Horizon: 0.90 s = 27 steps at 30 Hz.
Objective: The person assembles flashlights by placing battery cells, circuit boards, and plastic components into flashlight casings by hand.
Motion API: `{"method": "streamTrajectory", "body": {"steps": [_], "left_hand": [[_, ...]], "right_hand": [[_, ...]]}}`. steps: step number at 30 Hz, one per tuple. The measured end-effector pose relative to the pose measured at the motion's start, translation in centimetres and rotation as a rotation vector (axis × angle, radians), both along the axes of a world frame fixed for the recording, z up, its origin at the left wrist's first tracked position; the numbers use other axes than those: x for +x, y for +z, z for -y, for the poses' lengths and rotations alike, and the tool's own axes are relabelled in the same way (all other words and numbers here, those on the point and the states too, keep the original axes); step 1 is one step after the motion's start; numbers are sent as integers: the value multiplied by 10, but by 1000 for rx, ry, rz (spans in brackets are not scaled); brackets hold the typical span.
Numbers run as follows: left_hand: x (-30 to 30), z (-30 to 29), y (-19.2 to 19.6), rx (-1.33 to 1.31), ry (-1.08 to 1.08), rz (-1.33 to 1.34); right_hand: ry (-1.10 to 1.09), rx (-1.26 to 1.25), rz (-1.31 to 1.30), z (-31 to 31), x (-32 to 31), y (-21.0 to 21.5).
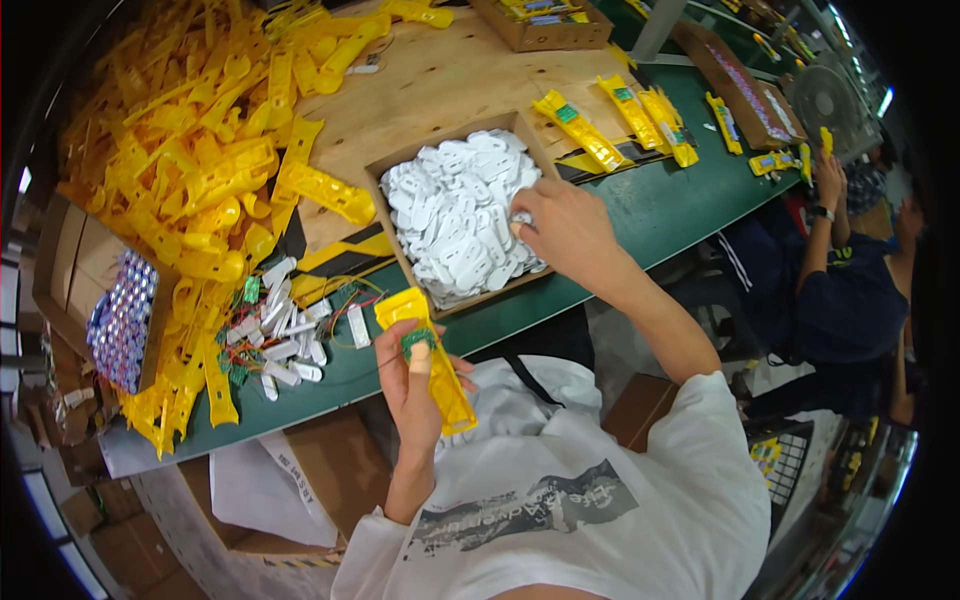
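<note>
My left hand (408, 383) is closed round a yellow plastic housing (455, 405), held tilted at the bench's near edge. The thumb, which has a pale covering on its tip, presses on a small green circuit board (416, 338) in the housing. Over the right side of an open cardboard box (378, 172), my right hand (565, 225) has its fingers bent together at the white plastic pieces (455, 215) that fill it. Whether a piece is between those fingertips I cannot make out. White parts with thin wires (285, 335) lie left of the left hand.
Yellow housings (190, 160) are heaped at the left. A carton of shiny cylindrical cells (122, 320) stands at the near left. Several yellow housings with green boards (580, 130) lie to the right along the green bench (690, 180). A co-worker (840, 270) sits at the far right.
</note>
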<state>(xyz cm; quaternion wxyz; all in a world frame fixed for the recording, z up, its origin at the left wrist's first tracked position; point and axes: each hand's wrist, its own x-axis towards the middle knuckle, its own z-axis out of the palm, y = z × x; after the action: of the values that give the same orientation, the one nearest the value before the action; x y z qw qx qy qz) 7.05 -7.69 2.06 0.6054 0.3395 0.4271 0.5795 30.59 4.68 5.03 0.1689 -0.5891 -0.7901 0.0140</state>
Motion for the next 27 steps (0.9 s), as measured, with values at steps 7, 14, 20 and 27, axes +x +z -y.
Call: {"method": "streamTrajectory", "body": {"steps": [7, 14, 20, 27], "left_hand": [[6, -17, 3, -20, -58, 83], [9, -24, 5, -15, -103, 137], [9, -24, 13, -48, -169, 158], [3, -22, 18, -61, -305, 149]], "right_hand": [[-152, -57, -51, 4, -3, 3], [-166, -108, -423, 33, 2, 23], [601, -187, -698, 59, -20, 20], [684, -277, -675, 47, -17, 22]]}}
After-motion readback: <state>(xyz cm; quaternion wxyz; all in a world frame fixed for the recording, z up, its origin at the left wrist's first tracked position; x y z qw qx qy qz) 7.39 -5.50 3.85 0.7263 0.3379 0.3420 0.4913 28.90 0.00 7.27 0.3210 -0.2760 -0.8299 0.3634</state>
